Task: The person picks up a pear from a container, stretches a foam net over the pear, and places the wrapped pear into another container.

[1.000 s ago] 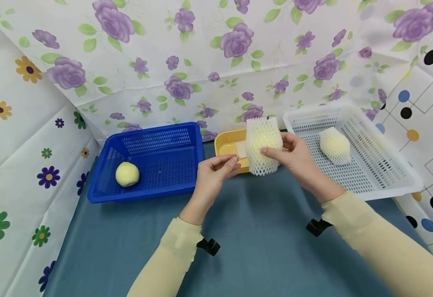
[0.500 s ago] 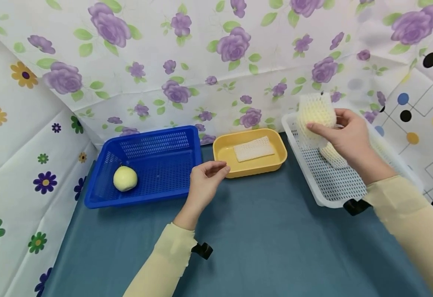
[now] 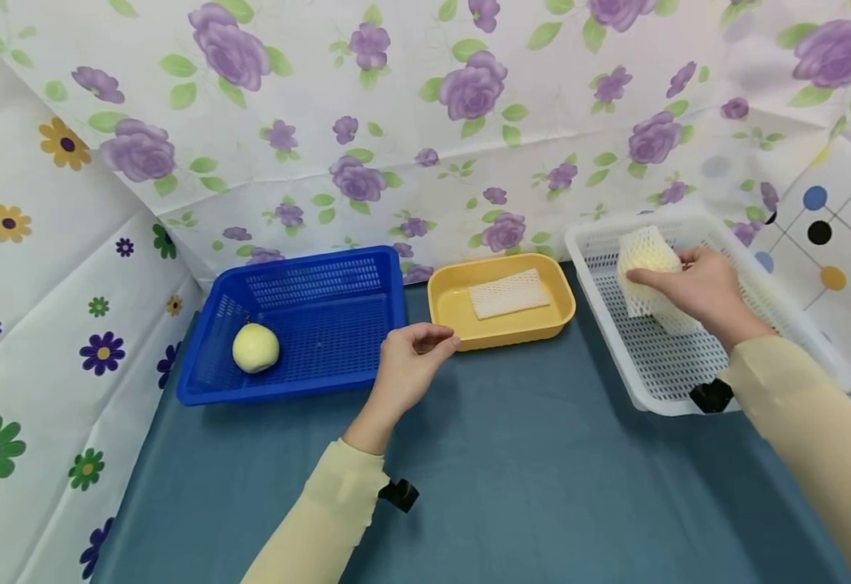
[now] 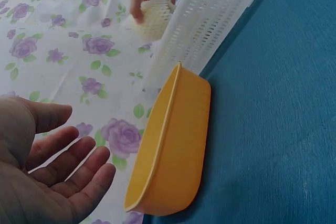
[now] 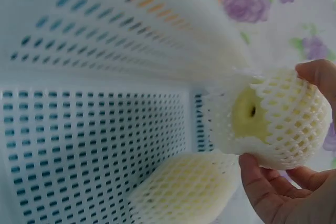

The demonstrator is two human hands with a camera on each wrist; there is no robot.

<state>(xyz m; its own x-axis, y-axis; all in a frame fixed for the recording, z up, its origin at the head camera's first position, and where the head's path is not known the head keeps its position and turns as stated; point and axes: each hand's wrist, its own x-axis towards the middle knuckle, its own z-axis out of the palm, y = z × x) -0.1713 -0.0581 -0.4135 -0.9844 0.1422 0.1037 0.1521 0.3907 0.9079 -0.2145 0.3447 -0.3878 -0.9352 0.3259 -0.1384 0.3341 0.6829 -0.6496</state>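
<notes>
My right hand point(image 3: 710, 296) grips a round pale yellow-green fruit point(image 3: 647, 264) in a white foam net, over the white basket point(image 3: 611, 357). In the right wrist view the net leaves one end of the fruit point(image 5: 244, 114) bare, with a dark spot in its hollow. Another netted fruit point(image 5: 189, 190) lies in that basket, partly hidden by the hand in the head view. My left hand point(image 3: 410, 365), fingers loosely bent, holds nothing beside the yellow tray point(image 3: 501, 337). A flat foam net point(image 3: 509, 294) lies in the tray.
On the left stands a blue basket point(image 3: 290, 389) with one bare pale yellow-green fruit point(image 3: 255, 348) inside. Flowered cloth point(image 3: 352, 122) hangs behind the containers. The teal tabletop point(image 3: 542, 470) stretches in front of them.
My right hand has carried the netted fruit rightward from above the yellow tray, then lowered it at the white basket. The left hand has drawn slightly away from it and stays near the tray.
</notes>
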